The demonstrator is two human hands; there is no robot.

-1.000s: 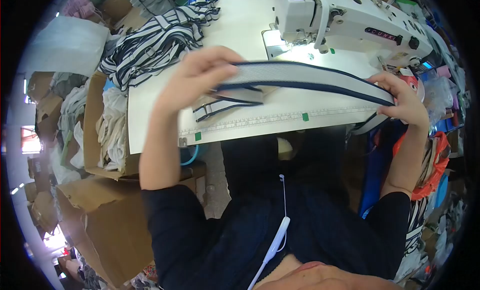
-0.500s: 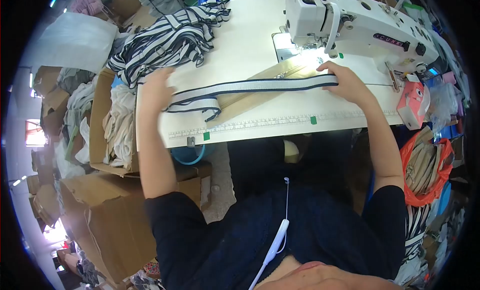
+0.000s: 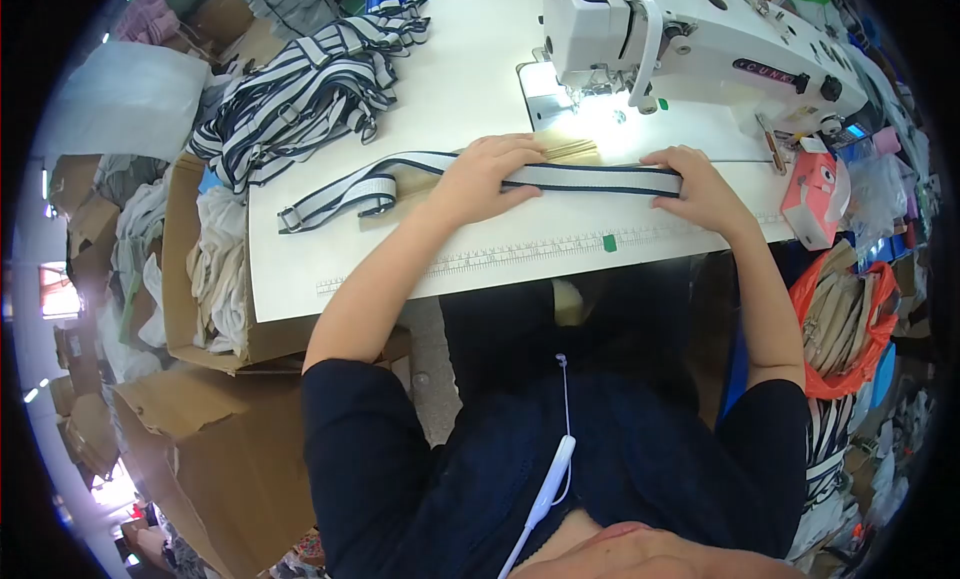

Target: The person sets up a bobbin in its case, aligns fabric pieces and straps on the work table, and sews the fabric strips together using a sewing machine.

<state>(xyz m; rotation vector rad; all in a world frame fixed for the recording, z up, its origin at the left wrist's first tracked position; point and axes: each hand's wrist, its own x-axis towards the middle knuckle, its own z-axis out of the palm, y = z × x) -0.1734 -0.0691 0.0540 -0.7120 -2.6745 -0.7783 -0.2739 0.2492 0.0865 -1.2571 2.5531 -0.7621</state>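
- Head view: the striped strap (image 3: 610,180) lies across the table, on the wearer's side of the sewing machine (image 3: 700,49).
- Left hand (image 3: 488,181), nearer side of the machine: fingers curved over the strap; cannot tell whether they pinch.
- Right hand (image 3: 700,191), likewise: fingers and thumb grasping its end.
- Likely light, floppy, hardly fragile; best held by both edges, kept flat.

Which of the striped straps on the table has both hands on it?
The single strap laid out between the sewing machine and the ruler, under the left hand and right hand. The other straps lie heaped together farther left.
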